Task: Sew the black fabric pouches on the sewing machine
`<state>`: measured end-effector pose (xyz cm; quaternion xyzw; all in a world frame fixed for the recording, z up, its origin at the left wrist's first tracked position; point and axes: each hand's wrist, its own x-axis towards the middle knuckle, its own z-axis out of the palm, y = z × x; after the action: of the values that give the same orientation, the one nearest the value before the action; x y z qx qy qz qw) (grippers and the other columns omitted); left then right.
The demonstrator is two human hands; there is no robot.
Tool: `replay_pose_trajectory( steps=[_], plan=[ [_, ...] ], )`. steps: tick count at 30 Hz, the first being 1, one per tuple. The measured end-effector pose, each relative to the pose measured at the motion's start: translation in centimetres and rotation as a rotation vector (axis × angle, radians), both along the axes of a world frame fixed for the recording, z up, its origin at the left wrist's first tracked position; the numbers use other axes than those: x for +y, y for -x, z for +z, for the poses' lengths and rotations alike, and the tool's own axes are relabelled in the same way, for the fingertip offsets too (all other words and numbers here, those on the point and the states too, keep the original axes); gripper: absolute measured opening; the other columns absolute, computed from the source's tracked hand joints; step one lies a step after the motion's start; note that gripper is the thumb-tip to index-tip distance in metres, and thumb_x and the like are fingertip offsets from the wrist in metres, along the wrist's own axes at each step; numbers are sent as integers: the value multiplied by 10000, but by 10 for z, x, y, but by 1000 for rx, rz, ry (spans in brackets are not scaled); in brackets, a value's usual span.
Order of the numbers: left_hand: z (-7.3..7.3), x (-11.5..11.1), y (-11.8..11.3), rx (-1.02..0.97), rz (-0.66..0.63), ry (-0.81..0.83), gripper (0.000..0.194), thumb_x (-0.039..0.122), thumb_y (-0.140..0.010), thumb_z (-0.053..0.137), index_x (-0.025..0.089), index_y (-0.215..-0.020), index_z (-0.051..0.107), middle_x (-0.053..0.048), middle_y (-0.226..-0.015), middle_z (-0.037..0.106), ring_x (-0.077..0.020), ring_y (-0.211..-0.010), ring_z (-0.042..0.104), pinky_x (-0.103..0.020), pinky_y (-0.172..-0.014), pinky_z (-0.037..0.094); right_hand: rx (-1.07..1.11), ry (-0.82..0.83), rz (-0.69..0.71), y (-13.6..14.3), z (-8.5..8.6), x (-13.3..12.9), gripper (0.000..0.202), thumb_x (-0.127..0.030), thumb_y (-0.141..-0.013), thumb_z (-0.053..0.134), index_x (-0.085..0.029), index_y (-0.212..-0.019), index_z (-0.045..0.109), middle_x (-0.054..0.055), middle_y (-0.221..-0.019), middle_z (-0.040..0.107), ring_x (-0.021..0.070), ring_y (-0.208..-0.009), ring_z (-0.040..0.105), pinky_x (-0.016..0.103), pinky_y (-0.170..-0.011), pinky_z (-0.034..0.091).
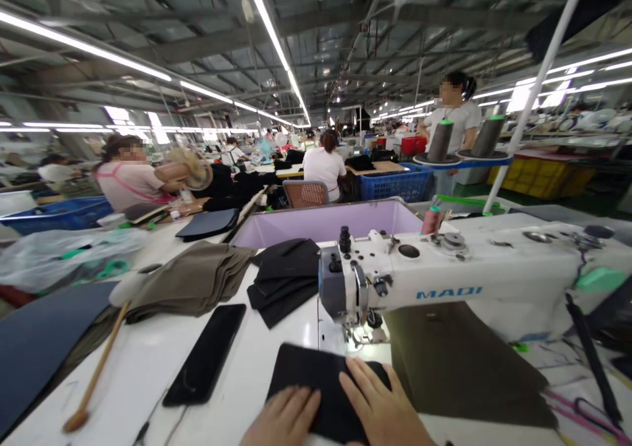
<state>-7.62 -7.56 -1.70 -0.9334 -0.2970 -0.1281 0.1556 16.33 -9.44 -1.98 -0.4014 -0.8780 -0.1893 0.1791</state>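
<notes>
A black fabric piece (309, 367) lies flat on the white table in front of the needle of a white sewing machine (424, 275). On its left part rests my left hand (289, 416), slightly blurred, fingers stretched over the cloth. My right hand (378, 400) lies on the right part with its fingers spread, close to the lit needle area. Both palms face down and neither grips the cloth. Under the machine arm, to the right of my right hand, is a large olive fabric piece (459, 367).
Left of the machine lie folded black pieces (286, 275), an olive fabric stack (192, 278), a black phone (205, 354) and a wooden stick (101, 367). Behind stands a lilac bin (330, 225). Thread cones (439, 143) stand at the right. Several people work at tables beyond.
</notes>
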Motion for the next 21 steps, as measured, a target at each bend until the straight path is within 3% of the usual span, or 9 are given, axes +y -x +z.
replay_pose_trajectory(
  steps=[2, 4, 6, 8, 12, 15, 21],
  plan=[
    [15, 10, -13, 15, 194, 108, 457, 344, -827, 497, 146, -1235, 448, -97, -1177, 557, -241, -1035, 545, -364, -857, 464, 60, 293, -94, 3, 20, -10, 634, -610, -796, 362, -140, -1204, 483, 134, -1218, 514, 258, -1059, 494, 403, -815, 404],
    [29, 24, -28, 80, 260, 249, 548, 451, -819, 483, 102, -1238, 435, -136, -1238, 499, -295, -1131, 464, -448, -902, 418, 70, 479, -88, 5, 35, -10, 558, -565, -799, 413, -165, -1177, 506, 119, -1233, 504, 267, -1057, 481, 442, -848, 376],
    [37, 39, -43, 122, 262, 326, 569, 484, -820, 462, 89, -1230, 442, -145, -1277, 455, -319, -1186, 396, -492, -955, 347, 37, 558, -33, 2, 42, -1, 444, -480, -808, 468, -166, -1111, 549, 108, -1187, 536, 252, -1011, 494, 431, -837, 381],
    [42, 51, -54, 156, 245, 362, 580, 461, -784, 536, 59, -1197, 470, -171, -1282, 437, -332, -1199, 371, -480, -975, 321, 3, 578, 67, -5, 42, 11, 358, -405, -820, 486, -155, -1060, 574, 106, -1137, 561, 230, -955, 510, 395, -799, 399],
    [45, 59, -68, 145, 105, 404, 477, 346, -753, 620, 102, -1150, 514, -129, -1190, 508, -244, -1080, 486, -333, -925, 391, 29, 496, 193, -23, 31, 28, 291, -308, -841, 469, -151, -1064, 570, 112, -1094, 558, 209, -922, 508, 369, -774, 403],
    [43, 60, -71, 112, 79, 409, 427, 367, -784, 575, 120, -1130, 531, -113, -1151, 521, -233, -1040, 501, -315, -896, 408, 80, 439, 188, -32, 27, 31, 265, -297, -839, 471, -140, -1012, 597, 106, -945, 577, 202, -841, 518, 352, -724, 410],
    [31, 67, -73, 28, 71, 386, 554, 504, -812, 459, 80, -1167, 481, -155, -1205, 461, -272, -1132, 415, -370, -951, 351, 99, 473, 157, -39, 27, 36, 285, -302, -844, 464, -107, -994, 607, 73, -767, 555, 152, -676, 503, 280, -603, 397]
  ],
)
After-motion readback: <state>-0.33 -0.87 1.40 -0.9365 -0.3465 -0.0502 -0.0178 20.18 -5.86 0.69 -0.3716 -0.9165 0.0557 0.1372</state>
